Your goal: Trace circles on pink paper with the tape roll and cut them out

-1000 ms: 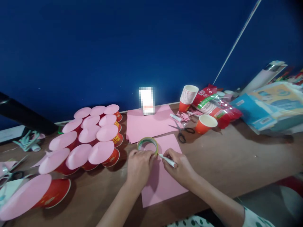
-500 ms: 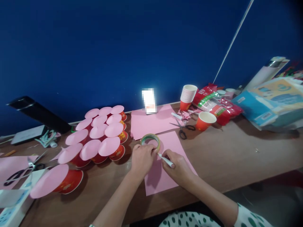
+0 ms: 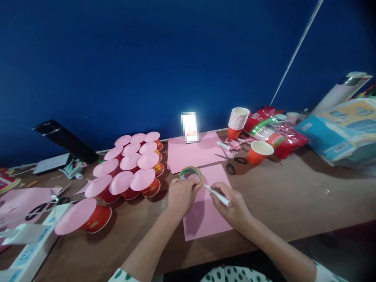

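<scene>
A sheet of pink paper lies on the table in front of me. On its upper part rests a roll of tape, greenish on the inside. My left hand grips the near edge of the roll, thumb and fingers closed on it. Just to the right, my right hand holds a white pen, its tip pointing at the right side of the roll. Whether the tip touches the paper I cannot tell.
Several red paper cups with pink paper discs on top stand at left. A stack of pink sheets, black scissors, a single cup and stacked cups lie beyond. A power strip is at near left.
The view has shifted slightly to the left. My right hand and the pen have drawn a little away from the roll; my left hand still holds the tape.
</scene>
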`<state>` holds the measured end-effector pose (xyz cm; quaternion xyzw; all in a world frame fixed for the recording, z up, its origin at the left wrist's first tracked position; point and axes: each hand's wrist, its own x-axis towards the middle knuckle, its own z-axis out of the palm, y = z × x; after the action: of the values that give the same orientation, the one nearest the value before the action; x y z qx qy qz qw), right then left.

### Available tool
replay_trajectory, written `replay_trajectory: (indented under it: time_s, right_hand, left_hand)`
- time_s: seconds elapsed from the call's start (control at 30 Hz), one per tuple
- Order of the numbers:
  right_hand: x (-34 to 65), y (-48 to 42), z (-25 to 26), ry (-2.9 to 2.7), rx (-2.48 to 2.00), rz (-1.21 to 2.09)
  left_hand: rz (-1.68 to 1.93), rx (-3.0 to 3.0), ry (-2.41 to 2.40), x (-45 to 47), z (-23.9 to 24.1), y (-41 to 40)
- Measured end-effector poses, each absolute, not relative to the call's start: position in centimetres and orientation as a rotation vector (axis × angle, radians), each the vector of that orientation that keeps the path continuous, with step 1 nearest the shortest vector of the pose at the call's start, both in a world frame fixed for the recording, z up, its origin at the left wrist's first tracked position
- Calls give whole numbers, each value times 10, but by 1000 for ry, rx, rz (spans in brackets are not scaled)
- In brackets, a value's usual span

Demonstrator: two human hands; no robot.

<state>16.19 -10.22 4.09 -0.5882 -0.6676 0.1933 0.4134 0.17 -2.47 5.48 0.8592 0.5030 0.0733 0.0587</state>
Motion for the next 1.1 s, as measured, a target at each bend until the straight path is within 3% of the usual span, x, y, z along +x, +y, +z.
replay_trajectory:
  time_s: [0.27, 0.6, 1.1]
  right_hand:
    - [176, -65, 60, -2026, -1464, 313]
    - [175, -4, 79, -2350, -1109, 638]
    - [172, 18, 88, -2578, -1009, 661]
  left_hand:
    - [178, 2599, 1587, 3, 60, -26]
    - [206, 2569, 1588, 4, 60, -27]
    - [203, 2531, 1589, 4, 66, -28]
